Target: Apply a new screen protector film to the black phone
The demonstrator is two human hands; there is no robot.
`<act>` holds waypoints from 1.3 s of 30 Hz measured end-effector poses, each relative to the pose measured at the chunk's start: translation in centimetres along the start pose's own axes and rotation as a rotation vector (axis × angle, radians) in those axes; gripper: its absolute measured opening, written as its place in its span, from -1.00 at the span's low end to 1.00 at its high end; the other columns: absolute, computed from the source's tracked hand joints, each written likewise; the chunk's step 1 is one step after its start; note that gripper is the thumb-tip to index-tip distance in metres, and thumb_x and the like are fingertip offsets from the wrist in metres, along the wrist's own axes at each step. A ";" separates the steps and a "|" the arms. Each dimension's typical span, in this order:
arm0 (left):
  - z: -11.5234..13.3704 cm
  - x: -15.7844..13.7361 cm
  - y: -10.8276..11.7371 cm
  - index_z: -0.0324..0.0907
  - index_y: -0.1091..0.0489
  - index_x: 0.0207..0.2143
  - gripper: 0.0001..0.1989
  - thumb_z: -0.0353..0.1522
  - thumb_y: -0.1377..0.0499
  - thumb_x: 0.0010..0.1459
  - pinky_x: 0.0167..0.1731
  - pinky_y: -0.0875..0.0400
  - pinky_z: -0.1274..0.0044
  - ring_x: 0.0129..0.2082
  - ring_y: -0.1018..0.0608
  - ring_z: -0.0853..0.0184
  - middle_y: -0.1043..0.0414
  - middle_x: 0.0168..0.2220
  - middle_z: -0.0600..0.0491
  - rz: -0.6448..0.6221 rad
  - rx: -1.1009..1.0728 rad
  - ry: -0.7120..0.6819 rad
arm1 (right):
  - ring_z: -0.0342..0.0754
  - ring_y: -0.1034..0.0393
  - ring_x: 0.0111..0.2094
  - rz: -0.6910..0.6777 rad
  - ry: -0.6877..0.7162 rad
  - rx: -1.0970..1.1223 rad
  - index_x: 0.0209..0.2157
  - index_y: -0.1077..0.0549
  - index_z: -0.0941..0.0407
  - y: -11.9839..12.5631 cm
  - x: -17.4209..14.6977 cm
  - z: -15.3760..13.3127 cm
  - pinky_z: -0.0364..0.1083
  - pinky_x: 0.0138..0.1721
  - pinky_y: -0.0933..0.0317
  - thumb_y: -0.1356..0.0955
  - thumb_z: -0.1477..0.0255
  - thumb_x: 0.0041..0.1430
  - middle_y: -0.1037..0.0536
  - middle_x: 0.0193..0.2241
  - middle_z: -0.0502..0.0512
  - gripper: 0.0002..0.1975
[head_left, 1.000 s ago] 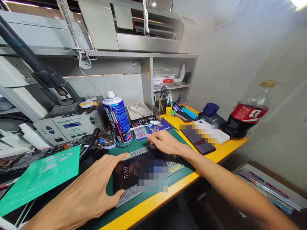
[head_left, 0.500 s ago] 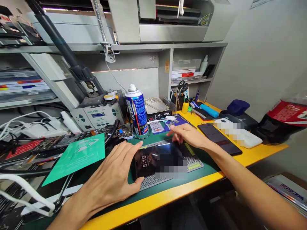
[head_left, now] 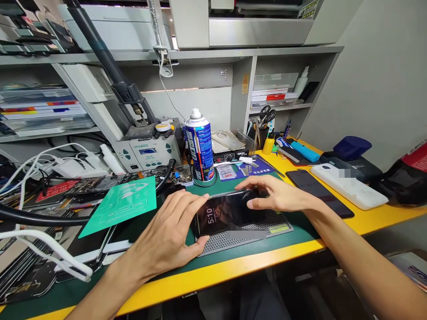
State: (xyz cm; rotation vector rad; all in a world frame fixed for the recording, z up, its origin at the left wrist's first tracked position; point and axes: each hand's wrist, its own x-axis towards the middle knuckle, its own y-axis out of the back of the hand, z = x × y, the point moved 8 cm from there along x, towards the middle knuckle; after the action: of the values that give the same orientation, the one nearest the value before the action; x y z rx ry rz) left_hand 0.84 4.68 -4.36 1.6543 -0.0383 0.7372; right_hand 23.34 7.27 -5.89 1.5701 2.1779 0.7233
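A dark smartphone (head_left: 227, 214) lies on a grey perforated pad (head_left: 218, 244), its screen lit with a clock reading 5:10. My left hand (head_left: 167, 229) holds the phone's left end, thumb at the near edge and fingers along the far edge. At the right end, my right hand (head_left: 275, 194) has its thumb over the screen and its index finger at the far edge; the other fingertips are hidden. Under the pad is a green mat (head_left: 233, 258). A blue spray can (head_left: 199, 149) stands upright just beyond the phone.
A green film sheet (head_left: 123, 204) and circuit boards lie left, near white cables (head_left: 50, 249). A grey soldering station (head_left: 148, 151) stands behind. Rightward are another dark phone (head_left: 320, 193), a white device (head_left: 348, 184), a yellow bottle (head_left: 268, 144) and the table's yellow edge (head_left: 233, 271).
My right hand has come down onto the phone's right end, its thumb now over the screen. My left hand keeps its hold. The view has shifted, so things appear farther right.
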 end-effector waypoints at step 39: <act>1.2 3.7 -4.6 -0.14 -0.32 -0.41 -0.81 -0.57 -0.22 -0.01 0.10 -0.38 -0.19 -0.48 -0.36 0.50 -0.27 -0.50 0.25 0.169 -2.090 0.981 | -0.12 -0.50 -0.44 0.281 0.149 0.943 -0.28 -0.36 0.07 -3.8 2.1 -0.1 -0.07 -0.28 -0.40 -0.63 0.33 -0.15 -0.61 -0.44 -0.08 -0.52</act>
State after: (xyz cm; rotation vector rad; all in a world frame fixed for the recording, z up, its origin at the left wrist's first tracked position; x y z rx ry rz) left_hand 6.18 6.07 -6.63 -0.7370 -0.1701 0.9237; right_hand 19.73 8.28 -8.00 2.3378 2.6087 -0.2139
